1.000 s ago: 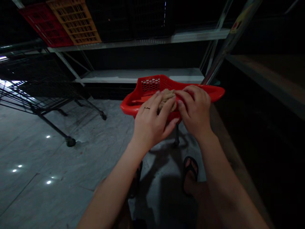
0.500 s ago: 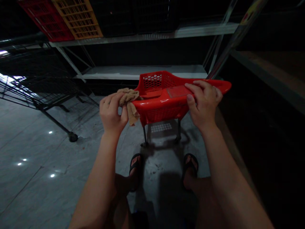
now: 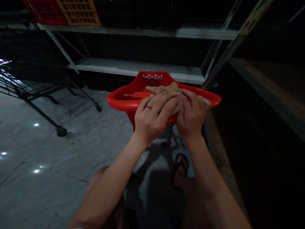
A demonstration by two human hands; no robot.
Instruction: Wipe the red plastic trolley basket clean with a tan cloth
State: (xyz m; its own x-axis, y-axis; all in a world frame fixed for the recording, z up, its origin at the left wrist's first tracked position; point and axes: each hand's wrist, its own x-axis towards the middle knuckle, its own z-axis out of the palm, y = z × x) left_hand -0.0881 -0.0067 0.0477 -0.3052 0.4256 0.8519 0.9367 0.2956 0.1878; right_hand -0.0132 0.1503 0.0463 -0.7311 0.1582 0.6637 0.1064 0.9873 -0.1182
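A small red plastic shopping cart (image 3: 114,101) stands in front of me, with a perforated basket wall. My left hand (image 3: 152,116), with a ring on one finger, presses a tan cloth (image 3: 170,90) over the middle of the cart's near edge. Beside it, my right hand (image 3: 192,109) curls round the same edge, its fingertips touching the cloth. The part of the edge beneath the cloth and both hands is hidden. An orange-red piece (image 3: 138,95) shows inside the cart, left of the cloth.
A white metal shelf (image 3: 119,68) runs behind the cart, with a red crate (image 3: 49,12) and a yellow crate (image 3: 79,12) on its upper level. A dark wire shopping cart (image 3: 40,111) stands on the left. A low ledge (image 3: 226,165) borders the right side.
My left hand has carried the cloth rightward from the edge's left end to its middle, close to my right hand. The right hand stays on the edge. The view has shifted slightly.
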